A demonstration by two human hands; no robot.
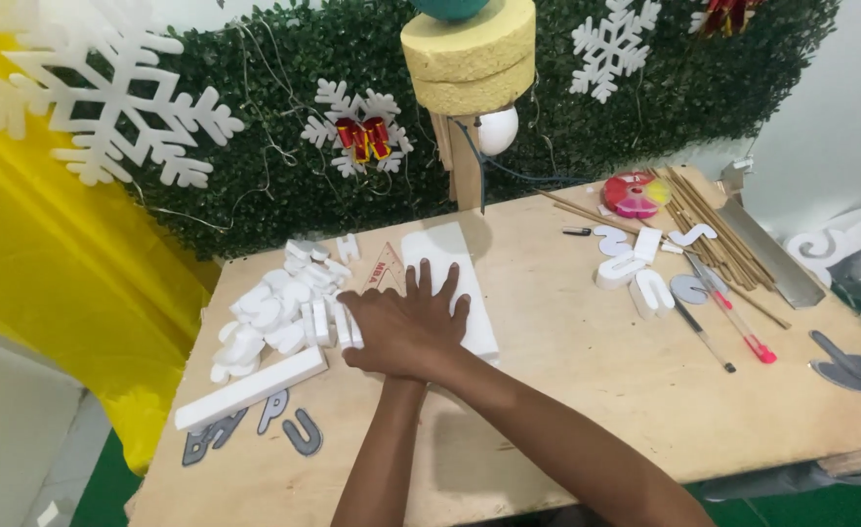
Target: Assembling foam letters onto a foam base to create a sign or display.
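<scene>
I pressed both open palms, right hand [421, 327] over left hand [377, 337], flat on the white foam slab [470, 312], gripping nothing, to steady it.

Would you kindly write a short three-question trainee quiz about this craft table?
1. True or false: both hands lie stacked on the white foam slab.
2. What sits just left of the hands: A) heap of white foam pieces, B) bundle of wooden sticks, C) red-tipped pen?
3. Which hand lies on top?

Key:
1. True.
2. A.
3. The right hand, over the left hand.
</scene>
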